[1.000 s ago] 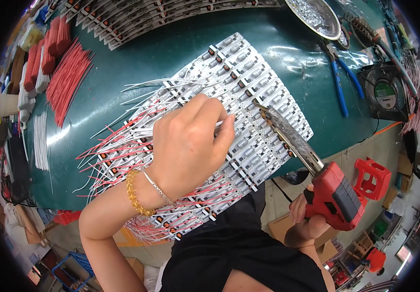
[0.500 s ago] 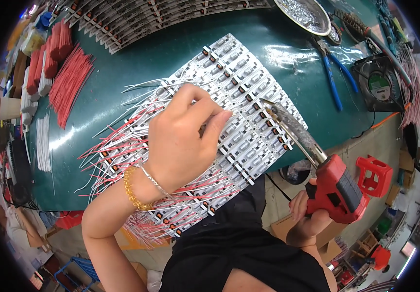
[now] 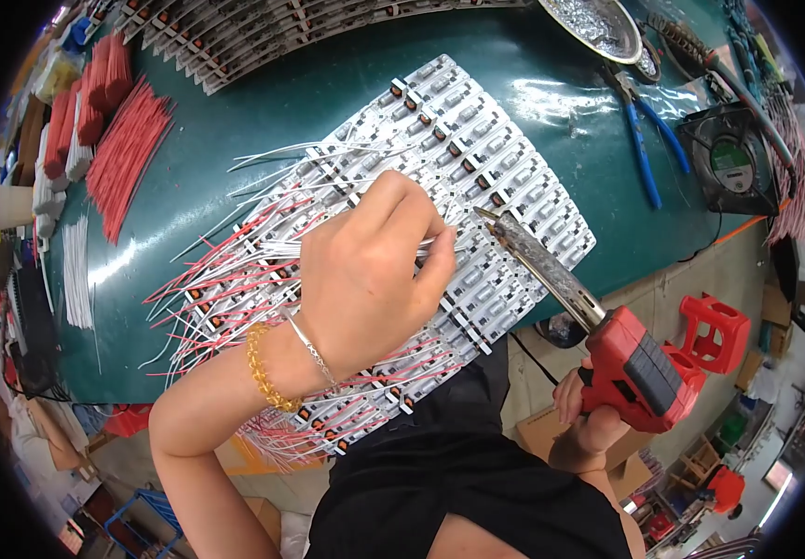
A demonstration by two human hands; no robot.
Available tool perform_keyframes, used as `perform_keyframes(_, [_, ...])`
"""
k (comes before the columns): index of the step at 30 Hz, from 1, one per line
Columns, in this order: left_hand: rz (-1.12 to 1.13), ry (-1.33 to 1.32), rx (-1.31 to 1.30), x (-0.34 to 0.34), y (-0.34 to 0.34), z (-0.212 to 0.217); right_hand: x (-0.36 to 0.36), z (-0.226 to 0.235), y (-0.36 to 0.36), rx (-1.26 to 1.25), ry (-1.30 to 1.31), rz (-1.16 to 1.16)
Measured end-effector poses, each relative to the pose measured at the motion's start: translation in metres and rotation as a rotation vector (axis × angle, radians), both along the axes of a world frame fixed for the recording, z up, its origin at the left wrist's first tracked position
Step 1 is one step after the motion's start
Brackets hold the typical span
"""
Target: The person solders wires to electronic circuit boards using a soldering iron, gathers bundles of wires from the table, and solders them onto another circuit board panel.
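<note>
A panel of white circuit boards (image 3: 524, 182) lies aslant on the green table, with red and white wires (image 3: 235, 252) fanning out over its left part. Above its middle my left hand (image 3: 365, 270) is closed, thumb and index finger pinching white wires (image 3: 281, 249). Their loose ends stick out behind the hand, and part of the bundle is hidden by it. My right hand (image 3: 593, 419) grips the handle of a red soldering gun (image 3: 631, 368). The gun's tip points up and left, close to the boards and just right of my left fingertips.
Bundles of red wires (image 3: 128, 163) and white wires (image 3: 76, 275) lie at the left. More board panels (image 3: 263, 33) sit at the back. At the right are a metal dish (image 3: 598, 28), blue-handled pliers (image 3: 640, 154) and a small fan (image 3: 729, 158). A red stool (image 3: 715, 331) stands beyond the table edge.
My left hand has shifted a little right and down across the boards. The soldering gun's tip has moved left and down, closer to my left fingers.
</note>
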State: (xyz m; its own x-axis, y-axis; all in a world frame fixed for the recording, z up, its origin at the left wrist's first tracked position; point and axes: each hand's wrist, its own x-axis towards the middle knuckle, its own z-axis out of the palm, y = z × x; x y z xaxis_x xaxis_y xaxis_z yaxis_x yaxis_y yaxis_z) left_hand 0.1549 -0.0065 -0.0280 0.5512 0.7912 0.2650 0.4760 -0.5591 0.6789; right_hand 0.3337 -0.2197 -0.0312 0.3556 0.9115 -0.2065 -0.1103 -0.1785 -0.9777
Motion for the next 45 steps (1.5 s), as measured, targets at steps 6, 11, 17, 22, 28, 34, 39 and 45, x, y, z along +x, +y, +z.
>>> perform_keyframes(6, [0.014,0.054,0.064,0.002,-0.001,0.0,0.015,-0.027,-0.041,-0.161,-0.336,-0.066])
perform_keyframes(11, [-0.009,0.019,0.108,0.001,0.0,-0.005,-0.002,-0.005,-0.002,0.107,0.02,-0.102])
perform_keyframes(17, [0.005,0.075,0.055,0.0,-0.002,0.003,-0.004,0.005,-0.015,-0.249,0.06,-0.154])
perform_keyframes(22, [-0.028,0.074,0.032,0.001,-0.001,0.005,0.002,-0.018,-0.014,0.06,-0.152,-0.109])
perform_keyframes(28, [-0.07,-0.105,0.052,-0.004,0.005,0.007,-0.003,-0.001,-0.009,0.017,0.013,-0.103])
perform_keyframes(34, [-0.076,0.024,-0.083,0.008,-0.006,0.01,0.001,0.002,-0.012,0.054,0.001,-0.043])
perform_keyframes(39, [-0.072,0.069,-0.026,0.008,-0.006,0.007,0.003,-0.013,-0.035,-0.108,-0.058,-0.237])
perform_keyframes(45, [-0.091,0.015,0.067,0.008,-0.004,0.0,0.013,-0.016,-0.047,-0.17,-0.363,-0.051])
